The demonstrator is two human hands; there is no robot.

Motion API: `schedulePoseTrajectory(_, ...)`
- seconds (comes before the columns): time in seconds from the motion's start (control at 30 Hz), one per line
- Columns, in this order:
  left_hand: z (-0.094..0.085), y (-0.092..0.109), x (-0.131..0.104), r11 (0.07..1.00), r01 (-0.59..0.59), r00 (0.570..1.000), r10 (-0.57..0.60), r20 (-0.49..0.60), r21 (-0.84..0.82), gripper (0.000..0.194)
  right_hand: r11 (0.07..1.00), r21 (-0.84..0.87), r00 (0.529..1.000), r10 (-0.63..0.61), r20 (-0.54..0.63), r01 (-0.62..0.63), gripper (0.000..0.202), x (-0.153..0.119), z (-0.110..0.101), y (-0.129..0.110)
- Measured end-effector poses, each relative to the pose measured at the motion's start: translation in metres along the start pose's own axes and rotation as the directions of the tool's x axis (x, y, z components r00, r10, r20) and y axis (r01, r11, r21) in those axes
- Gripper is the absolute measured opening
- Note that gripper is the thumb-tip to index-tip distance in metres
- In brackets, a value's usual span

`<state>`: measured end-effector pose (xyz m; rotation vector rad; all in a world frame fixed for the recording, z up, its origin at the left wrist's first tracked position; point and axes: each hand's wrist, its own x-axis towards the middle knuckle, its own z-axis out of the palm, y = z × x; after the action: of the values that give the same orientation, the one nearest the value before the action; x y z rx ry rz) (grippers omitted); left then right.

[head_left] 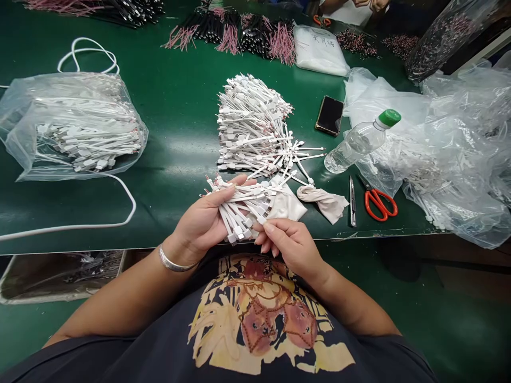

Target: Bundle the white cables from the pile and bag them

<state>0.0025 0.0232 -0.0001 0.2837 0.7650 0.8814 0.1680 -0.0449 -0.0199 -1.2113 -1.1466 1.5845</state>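
Observation:
My left hand (207, 215) is wrapped round a bunch of short white cables (243, 210) with white connectors at the near end and pinkish wire tips at the far left. My right hand (287, 242) pinches one white connector at the bunch's right edge between thumb and fingers. Just beyond both hands a large pile of similar white cables (251, 125) lies on the green table (179, 133). A white cloth (288, 202) lies partly under the bunch, and a crumpled cloth (325, 202) is to its right.
On the right are a box cutter (352, 202), red-handled scissors (379, 205), a tilted-looking bottle (355, 143), a phone (330, 114) and plastic bags (451, 143). A bag of cables (88, 127) lies left; black and pink wire bundles (255, 34) are behind. Across the table, a person's hands (371, 4) show.

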Motion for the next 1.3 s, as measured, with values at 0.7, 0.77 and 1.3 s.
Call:
schedulePoseTrajectory(0.7, 0.003, 0.0, -0.003, 1.0, -0.009, 1.0, 0.01, 0.03, -0.025, 0.037, 0.996, 0.047, 0.996, 0.07, 0.05, -0.073, 0.023, 0.003, 0.006, 0.0)
schedulePoseTrajectory(0.77, 0.003, -0.001, -0.003, 1.0, -0.003, 1.0, 0.004, 0.026, -0.02, 0.037, 0.998, 0.042, 0.999, 0.047, 0.019, -0.048, 0.022, 0.003, 0.008, -0.001)
schedulePoseTrajectory(1.3, 0.003, -0.002, -0.003, 1.0, 0.013, 0.999, -0.012, 0.038, -0.028, 0.035, 0.97, -0.195, 0.984, -0.161, -0.069, 0.145, 0.017, 0.001, 0.007, 0.001)
